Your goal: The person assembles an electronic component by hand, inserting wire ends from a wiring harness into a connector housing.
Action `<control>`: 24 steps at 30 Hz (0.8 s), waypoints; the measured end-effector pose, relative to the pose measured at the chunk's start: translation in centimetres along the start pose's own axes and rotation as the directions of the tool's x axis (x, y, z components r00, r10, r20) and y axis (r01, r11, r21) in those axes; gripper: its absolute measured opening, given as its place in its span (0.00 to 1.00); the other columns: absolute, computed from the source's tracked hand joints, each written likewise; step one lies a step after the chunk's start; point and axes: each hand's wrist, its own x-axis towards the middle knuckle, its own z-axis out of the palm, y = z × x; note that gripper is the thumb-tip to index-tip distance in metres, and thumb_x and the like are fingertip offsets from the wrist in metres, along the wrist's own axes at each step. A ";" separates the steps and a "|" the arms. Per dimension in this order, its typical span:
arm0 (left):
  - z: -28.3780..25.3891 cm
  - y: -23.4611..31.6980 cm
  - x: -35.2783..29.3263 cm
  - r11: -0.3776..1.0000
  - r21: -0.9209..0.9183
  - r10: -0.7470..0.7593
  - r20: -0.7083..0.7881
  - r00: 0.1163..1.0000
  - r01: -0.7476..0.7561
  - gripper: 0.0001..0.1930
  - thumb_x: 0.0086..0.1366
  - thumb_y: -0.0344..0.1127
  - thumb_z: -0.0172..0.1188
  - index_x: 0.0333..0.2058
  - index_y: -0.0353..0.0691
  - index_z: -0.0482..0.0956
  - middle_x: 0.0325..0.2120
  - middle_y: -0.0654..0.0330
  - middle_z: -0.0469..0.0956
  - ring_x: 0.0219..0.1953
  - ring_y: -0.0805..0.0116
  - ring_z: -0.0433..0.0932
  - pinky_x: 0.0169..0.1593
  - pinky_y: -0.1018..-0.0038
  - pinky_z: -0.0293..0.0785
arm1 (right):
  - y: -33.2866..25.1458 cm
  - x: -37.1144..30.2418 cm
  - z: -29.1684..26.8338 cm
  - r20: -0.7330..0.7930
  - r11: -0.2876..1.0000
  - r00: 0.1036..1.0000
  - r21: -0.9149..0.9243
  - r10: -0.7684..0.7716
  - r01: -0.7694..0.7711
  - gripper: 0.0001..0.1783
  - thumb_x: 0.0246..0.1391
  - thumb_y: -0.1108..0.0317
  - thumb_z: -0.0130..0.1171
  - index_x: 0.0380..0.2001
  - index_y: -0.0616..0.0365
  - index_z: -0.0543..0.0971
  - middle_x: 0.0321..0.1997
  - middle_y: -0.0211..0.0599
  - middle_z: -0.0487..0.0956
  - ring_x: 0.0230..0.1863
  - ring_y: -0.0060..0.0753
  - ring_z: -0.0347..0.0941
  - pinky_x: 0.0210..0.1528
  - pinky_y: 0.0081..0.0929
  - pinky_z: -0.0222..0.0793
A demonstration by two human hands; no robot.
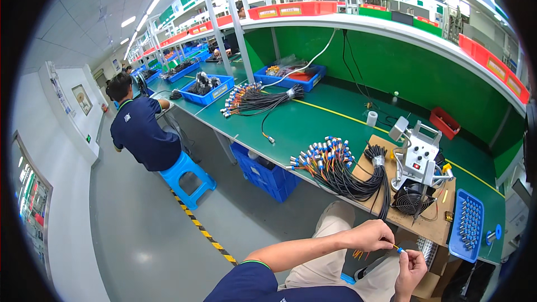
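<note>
The left hand (pixel 370 237) has its grip closed on a thin yellow wire (pixel 396 246); the right hand (pixel 412 271) has its grip pinched on the small blue-collared connector (pixel 401 250) at the wire's end. Both hands are off the desk (pixel 307 128), in front of its front edge and above the person's lap. Orange wire ends (pixel 358 254) show below the left wrist.

Near that front edge lies a big bundle of black cables (pixel 358 185), its blue and silver ends fanned toward the left and its tied part on a brown board (pixel 435 222). The board also carries a white machine (pixel 420 154) and a round black fan (pixel 410 201). A blue tray (pixel 463 253) with rows of metal pieces sits at the desk's front right corner, beside a blue spool (pixel 492 235). A red bin (pixel 446 123) leans by the back edge. Farther left, a second cable bundle (pixel 267 102) lies near a blue bin (pixel 215 94).
</note>
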 end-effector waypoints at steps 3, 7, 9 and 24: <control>-0.7 -0.4 -0.1 0.992 -0.124 -0.034 -0.006 0.999 0.033 0.08 0.66 0.32 0.73 0.39 0.33 0.90 0.28 0.53 0.87 0.30 0.62 0.85 0.35 0.66 0.76 | -1.1 0.0 0.7 0.013 1.000 1.000 0.018 0.008 -0.009 0.07 0.68 0.73 0.68 0.40 0.63 0.80 0.31 0.20 0.75 0.29 0.07 0.64 0.31 0.11 0.57; -1.5 -0.7 0.0 0.980 -0.197 -0.044 -0.009 0.999 0.041 0.08 0.64 0.29 0.75 0.38 0.30 0.89 0.28 0.54 0.87 0.28 0.68 0.82 0.35 0.69 0.76 | -2.1 0.0 1.2 -0.006 1.000 1.000 0.014 -0.018 0.018 0.07 0.68 0.74 0.68 0.40 0.64 0.79 0.32 0.20 0.75 0.29 0.07 0.64 0.31 0.11 0.56; -1.6 -0.8 -0.2 0.980 -0.199 -0.030 -0.021 0.999 0.025 0.08 0.64 0.29 0.75 0.38 0.29 0.89 0.28 0.54 0.87 0.28 0.68 0.82 0.35 0.69 0.76 | -2.5 0.0 1.6 -0.012 0.999 0.999 -0.001 -0.036 0.036 0.06 0.67 0.74 0.68 0.40 0.64 0.80 0.32 0.20 0.76 0.29 0.07 0.64 0.31 0.10 0.57; -2.8 1.7 -1.3 1.000 -0.012 -0.005 0.042 0.999 0.005 0.09 0.71 0.36 0.68 0.39 0.34 0.85 0.30 0.51 0.85 0.35 0.50 0.84 0.41 0.59 0.77 | -7.7 -0.5 1.5 0.184 0.991 0.974 -0.017 0.134 -0.133 0.10 0.67 0.72 0.73 0.46 0.66 0.85 0.39 0.27 0.85 0.37 0.16 0.77 0.41 0.18 0.73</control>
